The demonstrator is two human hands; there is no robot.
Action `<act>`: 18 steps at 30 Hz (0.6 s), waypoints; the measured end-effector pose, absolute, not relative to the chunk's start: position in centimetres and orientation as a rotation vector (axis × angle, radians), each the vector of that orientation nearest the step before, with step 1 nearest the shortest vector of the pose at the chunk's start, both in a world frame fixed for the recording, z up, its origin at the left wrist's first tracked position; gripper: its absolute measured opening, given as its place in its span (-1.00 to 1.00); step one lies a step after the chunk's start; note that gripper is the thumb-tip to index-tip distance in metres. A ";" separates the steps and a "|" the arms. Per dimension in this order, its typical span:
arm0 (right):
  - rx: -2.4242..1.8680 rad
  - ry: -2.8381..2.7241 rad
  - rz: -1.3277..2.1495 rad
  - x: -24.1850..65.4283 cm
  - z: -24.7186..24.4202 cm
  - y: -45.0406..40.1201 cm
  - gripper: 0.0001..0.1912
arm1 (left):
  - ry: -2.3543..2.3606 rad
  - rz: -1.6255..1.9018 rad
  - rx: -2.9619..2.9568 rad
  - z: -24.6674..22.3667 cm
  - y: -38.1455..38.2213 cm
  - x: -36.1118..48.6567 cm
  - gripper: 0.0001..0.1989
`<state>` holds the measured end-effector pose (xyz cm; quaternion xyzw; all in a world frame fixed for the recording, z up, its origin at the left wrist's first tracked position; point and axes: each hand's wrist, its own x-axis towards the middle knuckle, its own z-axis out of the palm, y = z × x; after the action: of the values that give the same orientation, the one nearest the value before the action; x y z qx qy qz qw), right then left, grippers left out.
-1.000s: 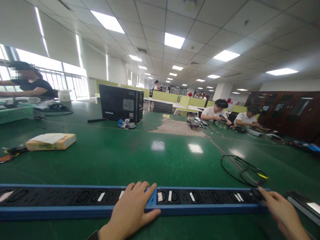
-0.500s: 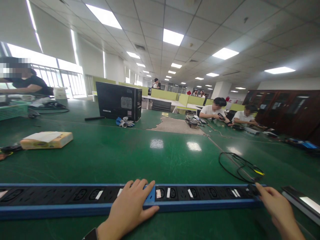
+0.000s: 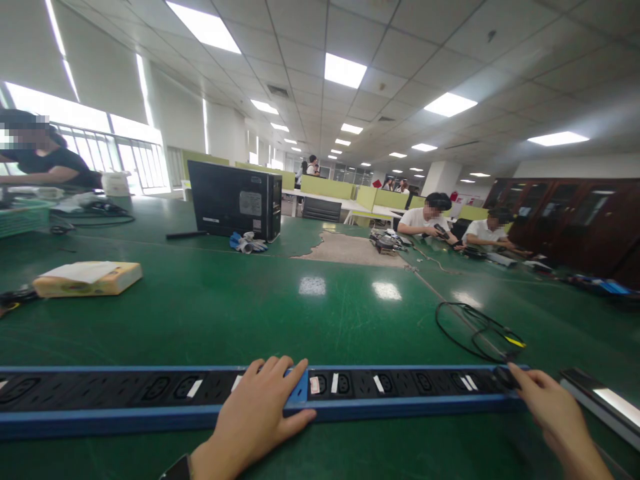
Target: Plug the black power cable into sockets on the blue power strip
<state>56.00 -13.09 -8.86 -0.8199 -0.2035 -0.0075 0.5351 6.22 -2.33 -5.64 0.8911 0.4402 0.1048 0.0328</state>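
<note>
A long power strip (image 3: pixel 210 417) with blue edges and a black socket face lies across the near part of the green table. My left hand (image 3: pixel 263 410) spans its middle, fingers over the far edge and thumb along the near side, gripping it. At the strip's right end, my right hand (image 3: pixel 547 403) is closed on a black plug (image 3: pixel 504 377) at the last socket. How deep the plug sits I cannot tell. Behind that end lies a looped black cable (image 3: pixel 445 330) with a yellow tag (image 3: pixel 515 341); its link to the plug is unclear.
A tissue pack (image 3: pixel 90 279) lies at left. Farther back stand a black computer case (image 3: pixel 225 200) and gloves (image 3: pixel 247 243). A flat device (image 3: pixel 607 407) lies right of my right hand. Co-workers sit at the left and far right, with parts (image 3: pixel 387 241) on the table.
The view has shifted very slightly. Both hands stay where they were on the strip and the plug.
</note>
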 end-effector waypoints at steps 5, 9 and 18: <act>-2.043 -0.551 0.063 56.1 -8.4 -13.0 -0.70 | 1.346 0.324 2.735 -5.6 -2.3 6.3 -0.36; -2.132 -0.622 0.081 56.7 -7.8 -12.3 -0.67 | 1.347 0.323 2.726 -5.6 -2.4 6.4 -0.37; -2.281 -0.840 0.073 58.4 -7.0 -11.0 -0.57 | 1.369 0.304 2.710 -5.5 -2.2 6.4 -0.35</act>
<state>58.42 -11.05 -7.01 -0.8795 -0.3240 0.0282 0.3475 6.38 -2.25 -5.55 0.8872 0.4482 0.0996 0.0453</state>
